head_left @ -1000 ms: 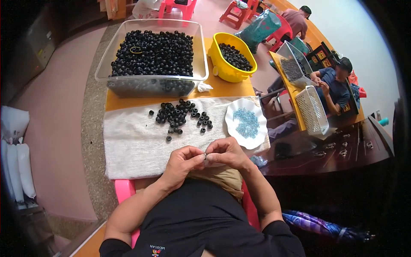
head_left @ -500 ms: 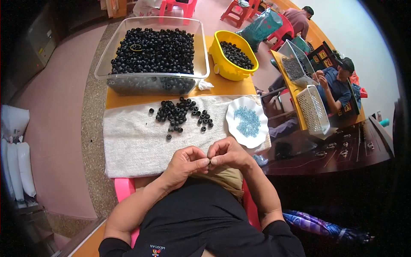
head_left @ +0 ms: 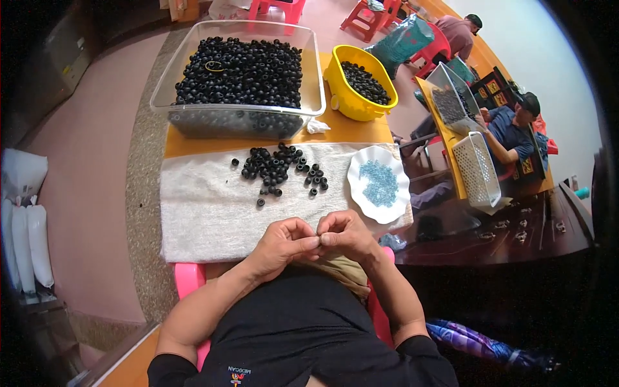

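Note:
My left hand (head_left: 287, 244) and my right hand (head_left: 348, 236) meet fingertip to fingertip above my lap, at the near edge of a white towel (head_left: 193, 226). Both are closed in a pinch on something tiny that the fingers hide. Beyond them on the towel lies a loose cluster of black round beads (head_left: 267, 166) with holes, a few of them apart from the rest. Nearest to my right hand is a white scalloped plate (head_left: 358, 198) with many small pale-blue clear pieces (head_left: 379, 183) on it.
Behind the towel stand a clear plastic box (head_left: 316, 80) and a yellow tub (head_left: 335, 84), both with black beads inside. A crumpled white tissue (head_left: 317, 126) lies between them. At right, a person (head_left: 509, 138) sits by a white perforated basket (head_left: 476, 169). A folded umbrella (head_left: 483, 342) lies lower right.
The view has shifted slightly, so the table's things appear a little further right. My hands stay pinched together; a dark speck between the fingertips earlier is now covered.

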